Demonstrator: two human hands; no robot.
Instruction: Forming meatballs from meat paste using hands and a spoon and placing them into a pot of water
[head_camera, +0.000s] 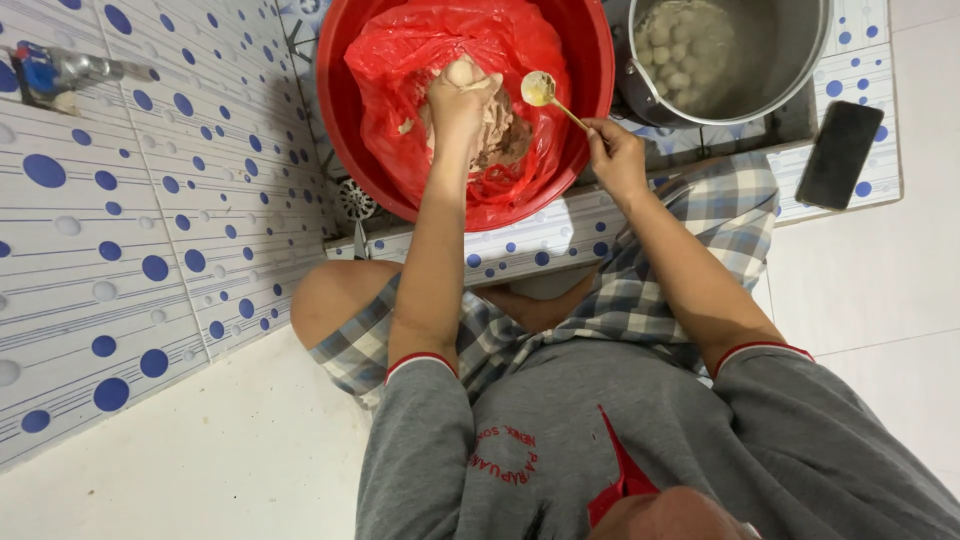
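Observation:
My left hand (458, 100) is closed around pale meat paste, and a round ball of it bulges out of the top of the fist (461, 72). It hovers over a red basin (340, 110) lined with a red plastic bag (400, 50) that holds more of the brownish paste (505, 135). My right hand (615, 155) grips the handle of a metal spoon (540, 88), whose bowl sits just right of the ball, carrying a little paste.
A steel pot (790, 60) at the upper right holds water with several pale balls (685, 45). A dark phone (838, 153) lies on the tiled ledge to the right. A tiled wall with blue dots and a tap (60, 72) fill the left. My knees are under the ledge.

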